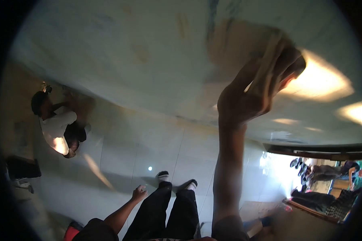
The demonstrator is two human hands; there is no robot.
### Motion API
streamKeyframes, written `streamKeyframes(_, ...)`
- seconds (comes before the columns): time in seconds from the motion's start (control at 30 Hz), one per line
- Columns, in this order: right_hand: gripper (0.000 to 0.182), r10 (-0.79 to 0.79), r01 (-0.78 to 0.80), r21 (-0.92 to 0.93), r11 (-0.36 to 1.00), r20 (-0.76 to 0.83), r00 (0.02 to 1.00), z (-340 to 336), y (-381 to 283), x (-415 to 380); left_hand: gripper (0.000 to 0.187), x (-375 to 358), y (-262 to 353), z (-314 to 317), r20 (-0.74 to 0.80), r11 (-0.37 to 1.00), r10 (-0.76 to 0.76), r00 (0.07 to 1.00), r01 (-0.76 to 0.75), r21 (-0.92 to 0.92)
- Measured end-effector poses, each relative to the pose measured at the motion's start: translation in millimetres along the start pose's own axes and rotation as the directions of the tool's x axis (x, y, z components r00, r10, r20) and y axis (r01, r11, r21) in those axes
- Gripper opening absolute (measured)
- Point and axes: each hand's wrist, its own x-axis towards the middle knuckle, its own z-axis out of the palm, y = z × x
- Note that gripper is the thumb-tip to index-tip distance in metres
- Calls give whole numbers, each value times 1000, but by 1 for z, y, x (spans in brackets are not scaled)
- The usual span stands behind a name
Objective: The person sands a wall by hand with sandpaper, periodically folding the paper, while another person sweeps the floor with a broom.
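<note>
Grey-green paint, streaked and stained, covers the wall [108,52] in front of the raised right hand [256,91]. That hand grips a flat tan piece [270,59], held up at the wall; blur hides whether it is folded sandpaper or a thin block. The left hand [139,194] hangs low, well apart from the wall, fingers curled; something pale shows at its fingertips, but I cannot tell whether it is held.

Just beyond the right hand, a bright sunlit patch [328,78] crosses the paint; its glare could hide uneven spots there. If the grip slackens or the piece tilts, the knuckles could scrape the wall, or the piece could drop.

Below the hands, socked feet [192,185] stand on smooth tiled floor [159,148]; hard leaning could make them slide. Far to the left of both hands, a crouching co-worker [57,127] in a white shirt is near the wall's foot, probably clear of anything falling from the right hand.
</note>
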Motion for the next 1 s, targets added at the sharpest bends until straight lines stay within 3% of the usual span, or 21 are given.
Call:
streamKeyframes(0.03, 38, 0, -1, -13, 1000, -4, 1000, 1, 3, 2, 37, -3, 6, -1, -1, 997, 4, 1000, -4, -71)
streamKeyframes(0.13, 40, -28, 26, -103, 994, -18, 999, 15, 12, -35, 37, -7, 15, -6, -65, 992, 88, 994, -82, 93)
streamKeyframes(0.17, 40, -2, 2, -125, 992, -2, 1000, 20, 13, -64, 34, 7, -12, 4, 15, 986, -37, 999, 39, -160)
streamKeyframes(0.3, 40, 75, -58, -171, 984, 97, 992, 10, 6, -47, 30, -1, 12, -6, 3, 985, 5, 1000, -4, -173)
streamKeyframes(0.4, 40, 33, -30, 40, 999, -82, 996, 7, 4, 1, 30, -9, 27, -12, -13, 969, 52, 999, -53, -241)
streamKeyframes(0.43, 40, 17, -15, 22, 1000, -115, 993, 9, 4, 1, 31, -14, 30, -15, -11, 967, 36, 999, -38, -252)
streamKeyframes(0.57, 40, 81, -70, -225, 972, 41, 996, 6, 9, -56, 32, -13, 29, -15, 4, 939, -33, 999, 33, -343)
streamKeyframes(0.6, 40, 53, -48, -191, 980, 21, 998, 4, 6, -48, 32, -12, 26, -16, 18, 929, -66, 998, 68, -365)
streamKeyframes(0.8, 39, 52, -55, -25, 998, -93, 994, 6, 1, 11, 30, -3, 16, -18, 24, 982, 83, 996, -77, -170)
streamKeyframes(0.83, 37, 32, -36, -115, 993, -34, 999, 9, 7, -10, 30, -8, 19, -18, 35, 984, 42, 999, -35, -174)
streamKeyframes(0.9, 35, 32, -30, -80, 996, 31, 999, 20, 11, -70, 30, -10, 34, -25, 44, 983, -19, 999, 26, -182)
streamKeyframes(0.97, 34, 74, -48, -136, 990, 197, 978, 21, 12, -115, 29, -11, 44, -28, 60, 974, -23, 998, 36, -223)
streamKeyframes(1.0, 34, 71, -51, -115, 992, 175, 982, 20, 6, -112, 29, -10, 44, -30, 72, 970, -25, 997, 42, -241)
